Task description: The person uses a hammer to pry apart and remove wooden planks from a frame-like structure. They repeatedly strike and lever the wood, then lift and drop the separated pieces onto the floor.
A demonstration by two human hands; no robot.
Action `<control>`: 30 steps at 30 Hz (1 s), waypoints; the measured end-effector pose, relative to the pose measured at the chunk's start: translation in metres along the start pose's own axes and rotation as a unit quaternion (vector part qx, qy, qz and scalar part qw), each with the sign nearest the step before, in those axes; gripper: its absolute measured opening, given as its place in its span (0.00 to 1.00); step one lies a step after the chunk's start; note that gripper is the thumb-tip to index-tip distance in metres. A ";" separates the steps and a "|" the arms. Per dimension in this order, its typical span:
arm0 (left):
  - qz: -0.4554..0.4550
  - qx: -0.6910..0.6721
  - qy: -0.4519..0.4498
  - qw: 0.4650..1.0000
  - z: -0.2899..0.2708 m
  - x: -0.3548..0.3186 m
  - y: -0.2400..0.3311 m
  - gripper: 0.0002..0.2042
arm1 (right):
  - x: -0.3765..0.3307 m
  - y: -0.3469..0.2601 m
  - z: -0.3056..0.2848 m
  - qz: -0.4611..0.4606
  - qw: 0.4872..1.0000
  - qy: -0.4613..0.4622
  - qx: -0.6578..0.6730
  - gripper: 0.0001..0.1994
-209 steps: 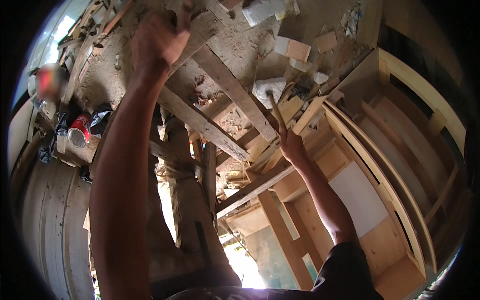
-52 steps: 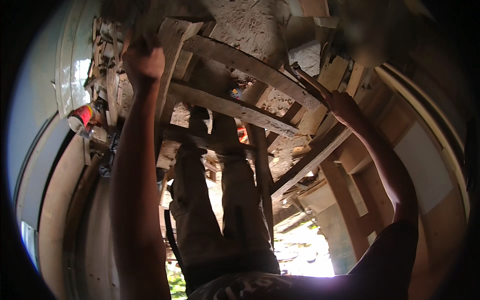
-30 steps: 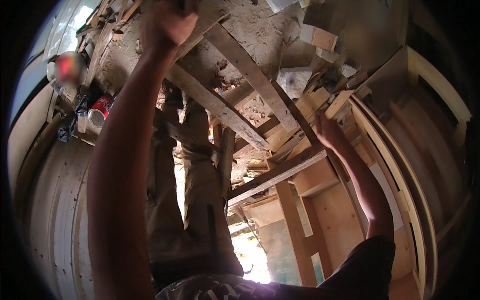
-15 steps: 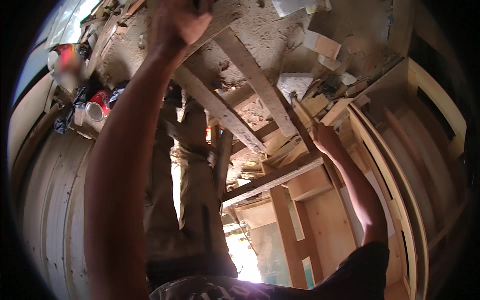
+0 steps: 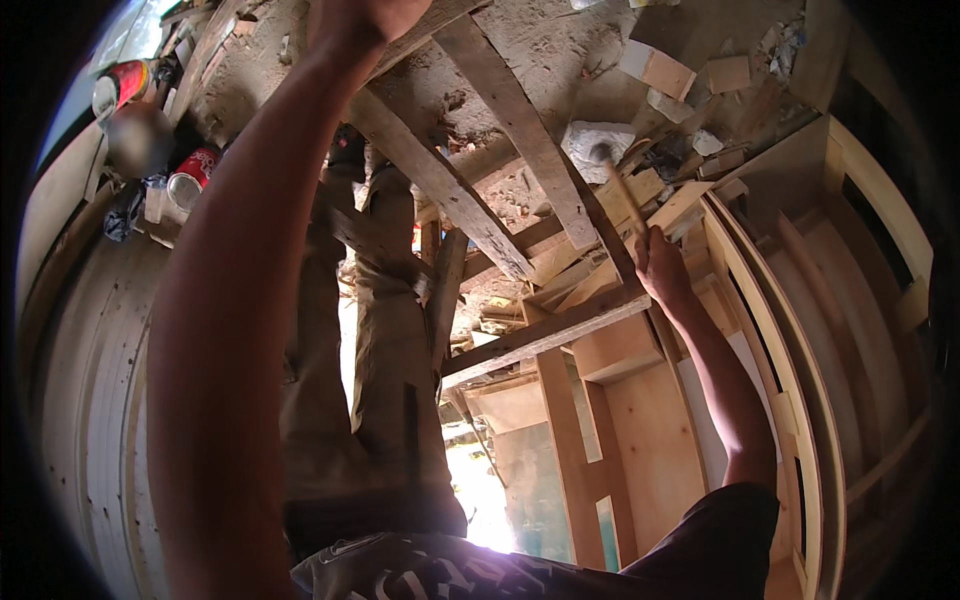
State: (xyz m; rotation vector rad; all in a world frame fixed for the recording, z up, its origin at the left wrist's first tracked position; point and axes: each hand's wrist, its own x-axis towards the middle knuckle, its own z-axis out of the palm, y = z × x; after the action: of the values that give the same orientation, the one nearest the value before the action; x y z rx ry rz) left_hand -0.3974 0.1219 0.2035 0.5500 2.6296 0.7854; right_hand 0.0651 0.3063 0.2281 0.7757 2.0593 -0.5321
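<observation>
My right hand [image 5: 660, 268] is closed round the wooden handle of a hammer [image 5: 628, 198], whose dark head points away from me in front of a white lump. Just under that hand runs a rough wooden frame of old boards [image 5: 525, 140], with a crosspiece [image 5: 550, 333] nearer my body. My left arm reaches far forward, and my left hand [image 5: 372, 14] is at the top edge beside the frame's far board [image 5: 425, 38]. Its fingers are cut off by the picture edge, so I cannot tell what they hold.
Light wooden cabinet frames [image 5: 640, 430] stand at the right, with a tall curved-looking panel edge [image 5: 775, 380] beside my right arm. Wood offcuts [image 5: 658, 70] and rubble litter the ground ahead. A red can [image 5: 190, 178] lies at the left, near pale boards [image 5: 90, 380].
My right hand has risen a little and the hammer has swung up into clearer view. My left hand has shifted slightly farther out past the top edge.
</observation>
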 end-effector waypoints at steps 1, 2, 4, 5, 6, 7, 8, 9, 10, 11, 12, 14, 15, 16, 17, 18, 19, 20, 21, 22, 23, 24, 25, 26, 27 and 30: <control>0.022 -0.007 0.001 1.000 0.000 0.000 -0.001 0.20 | 0.001 0.010 0.003 -0.014 0.999 -0.030 -0.038 0.18; 0.014 -0.011 -0.001 1.000 0.000 -0.002 0.000 0.20 | 0.003 0.019 0.002 -0.026 0.995 -0.061 -0.077 0.17; -0.010 -0.004 0.019 1.000 -0.009 -0.002 0.001 0.20 | 0.024 0.022 -0.013 -0.056 0.992 -0.047 -0.107 0.17; -0.010 -0.010 0.009 1.000 -0.004 0.000 0.001 0.20 | 0.019 0.014 -0.012 -0.044 0.995 -0.017 -0.087 0.17; -0.010 -0.015 -0.002 1.000 0.001 0.004 0.002 0.20 | 0.013 0.006 -0.009 -0.033 0.997 0.013 -0.066 0.17; -0.018 -0.018 -0.003 1.000 -0.001 0.003 0.003 0.21 | 0.011 0.002 -0.008 -0.021 0.998 0.005 -0.051 0.17; -0.020 -0.018 -0.005 1.000 -0.003 -0.001 0.004 0.21 | 0.008 -0.002 -0.008 -0.009 0.999 -0.003 -0.035 0.17; -0.023 -0.018 -0.008 1.000 -0.005 -0.004 0.004 0.21 | 0.006 -0.005 -0.008 0.003 1.000 -0.010 -0.020 0.17; -0.017 -0.021 -0.007 1.000 -0.005 -0.001 0.008 0.21 | 0.006 -0.005 -0.011 0.018 1.000 -0.010 -0.003 0.17; -0.013 -0.014 -0.018 1.000 -0.006 0.001 0.008 0.21 | -0.001 0.007 -0.009 -0.007 0.989 -0.097 -0.111 0.17; -0.009 -0.008 -0.028 1.000 -0.005 0.002 0.005 0.21 | 0.003 0.012 -0.007 0.019 0.979 -0.173 -0.102 0.18; -0.006 -0.008 -0.039 0.999 0.002 0.007 0.002 0.21 | 0.013 -0.001 -0.014 0.022 0.986 -0.136 -0.092 0.16; -0.003 -0.013 -0.038 0.999 0.008 0.014 0.002 0.20 | 0.029 -0.010 -0.020 0.047 0.993 -0.101 -0.041 0.16; -0.011 -0.020 -0.051 0.998 0.007 0.006 0.000 0.20 | 0.027 -0.033 -0.035 0.077 0.994 -0.080 0.007 0.16; -0.017 -0.025 -0.050 0.998 0.003 0.003 0.000 0.20 | 0.025 -0.049 -0.044 0.108 0.991 -0.057 0.053 0.16; -0.020 -0.033 -0.047 0.998 -0.003 0.003 0.004 0.20 | 0.023 -0.054 -0.043 0.090 0.993 -0.023 0.068 0.16; -0.022 -0.038 -0.042 0.998 -0.006 0.005 0.005 0.20 | 0.026 -0.057 -0.039 0.069 0.994 0.012 0.085 0.15; -0.024 -0.028 -0.049 0.998 -0.007 0.004 0.007 0.20 | 0.029 -0.058 -0.036 0.048 0.993 0.047 0.101 0.15; -0.027 -0.019 -0.055 0.998 -0.008 0.003 0.009 0.20 | 0.024 -0.050 -0.030 0.063 0.994 0.025 0.085 0.17; -0.028 -0.008 -0.061 0.998 -0.009 0.004 0.010 0.19 | 0.022 -0.030 -0.015 0.062 0.997 -0.043 0.014 0.17; -0.013 0.007 -0.052 0.999 -0.010 0.003 0.011 0.20 | 0.018 -0.004 0.003 0.060 0.990 -0.113 -0.058 0.17; -0.001 0.024 -0.042 0.999 -0.009 0.001 0.013 0.20 | 0.019 0.012 0.011 0.055 0.973 -0.181 -0.132 0.17; 0.006 0.038 -0.029 0.999 -0.007 -0.001 0.014 0.20 | 0.022 0.009 0.007 0.068 0.975 -0.186 -0.102 0.18; 0.010 0.018 -0.029 0.999 -0.002 -0.002 0.010 0.20 | 0.025 0.001 0.002 0.081 0.982 -0.152 -0.079 0.17; 0.015 -0.001 -0.029 0.999 0.003 0.000 0.007 0.20 | 0.028 -0.006 -0.004 0.093 0.987 -0.118 -0.056 0.17; -0.013 -0.019 -0.052 0.998 -0.001 -0.002 0.001 0.21 | 0.036 -0.054 -0.021 0.040 0.994 0.034 0.096 0.16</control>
State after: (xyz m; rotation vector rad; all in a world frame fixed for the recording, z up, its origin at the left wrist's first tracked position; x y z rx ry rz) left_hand -0.3955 0.1211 0.2054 0.5319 2.5169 0.7747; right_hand -0.0004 0.2920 0.2141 0.9970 2.0494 -0.6747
